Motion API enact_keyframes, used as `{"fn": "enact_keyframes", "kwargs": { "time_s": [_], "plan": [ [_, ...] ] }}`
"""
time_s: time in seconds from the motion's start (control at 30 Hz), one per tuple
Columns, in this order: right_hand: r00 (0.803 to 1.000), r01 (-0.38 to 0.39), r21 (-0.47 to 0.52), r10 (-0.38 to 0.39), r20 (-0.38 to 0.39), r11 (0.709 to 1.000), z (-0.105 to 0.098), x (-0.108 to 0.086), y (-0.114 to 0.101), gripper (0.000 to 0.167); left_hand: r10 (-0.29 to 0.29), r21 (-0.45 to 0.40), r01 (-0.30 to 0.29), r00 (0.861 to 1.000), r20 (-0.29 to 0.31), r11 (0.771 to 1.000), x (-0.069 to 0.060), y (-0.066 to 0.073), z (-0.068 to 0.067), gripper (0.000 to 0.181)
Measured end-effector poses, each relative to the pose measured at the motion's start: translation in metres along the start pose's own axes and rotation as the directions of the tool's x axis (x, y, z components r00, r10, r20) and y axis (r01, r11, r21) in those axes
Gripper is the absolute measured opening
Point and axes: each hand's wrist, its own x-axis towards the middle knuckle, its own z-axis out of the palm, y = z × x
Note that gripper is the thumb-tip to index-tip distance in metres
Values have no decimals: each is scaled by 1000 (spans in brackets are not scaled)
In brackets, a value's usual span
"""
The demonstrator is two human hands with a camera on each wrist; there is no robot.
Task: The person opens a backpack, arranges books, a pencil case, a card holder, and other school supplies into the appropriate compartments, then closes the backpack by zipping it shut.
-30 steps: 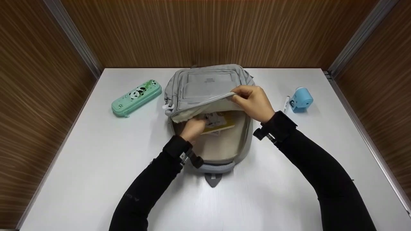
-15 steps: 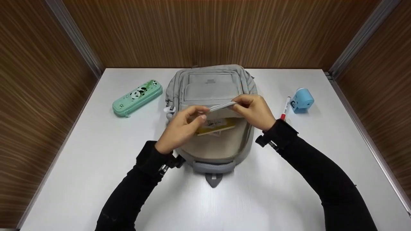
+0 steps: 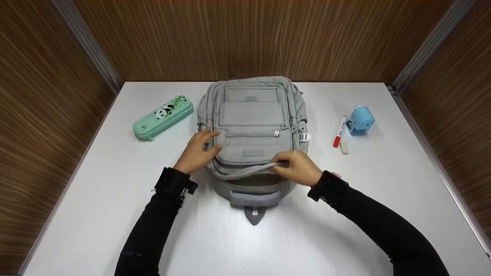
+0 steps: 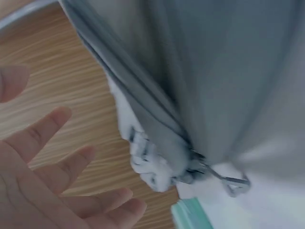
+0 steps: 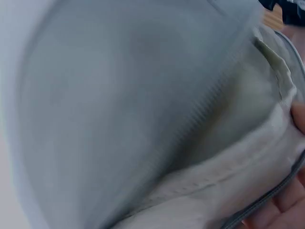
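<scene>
Bag [image 3: 251, 114]: mid-table, lying front panel up, with its handle [image 3: 255, 198] toward the near side. I have the right hand [image 3: 297, 167] at the near right of the bag, thumb and fingers clamped on the edge of the flap [image 3: 245, 171]. A dark gap shows between that edge and the rim behind the handle. In the right wrist view I get pale lining [image 5: 224, 186] and a zip edge beside the fingers; the grey fabric there is blurred.

Left hand [image 3: 196, 151]: at the bag's left edge, fingers apart, nothing gripped. The left wrist view also shows me the fingers spread, with grey fabric beside them. I cannot tell whether they touch it.

On the panel I note a pocket zip [image 3: 249, 135] running across, its metal pull at the right end. A white buckle [image 3: 304, 137] sits at the bag's right side.

Left of the bag: green pencil case [image 3: 163, 117], panda print, lying aslant. Right of the bag, apart from it: white marker [image 3: 340, 131], red cap toward the near side, eraser [image 3: 344, 148] just beside the cap, blue object [image 3: 360, 120] just right of the marker. All on the white table [image 3: 238, 249].
</scene>
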Motion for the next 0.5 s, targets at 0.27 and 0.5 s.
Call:
{"fn": "enact_keyframes", "kwargs": {
  "time_s": [0.27,0.5],
  "plan": [
    [988,150,-235,-135,77,960,28,-8,-6,40,0,108,-8,997,72,994,1,-17,12,52],
    [983,173,-482,-123,134,859,45,-5,-12,77,-35,312,-21,984,172,950,2,-21,26,59]
  ]
}}
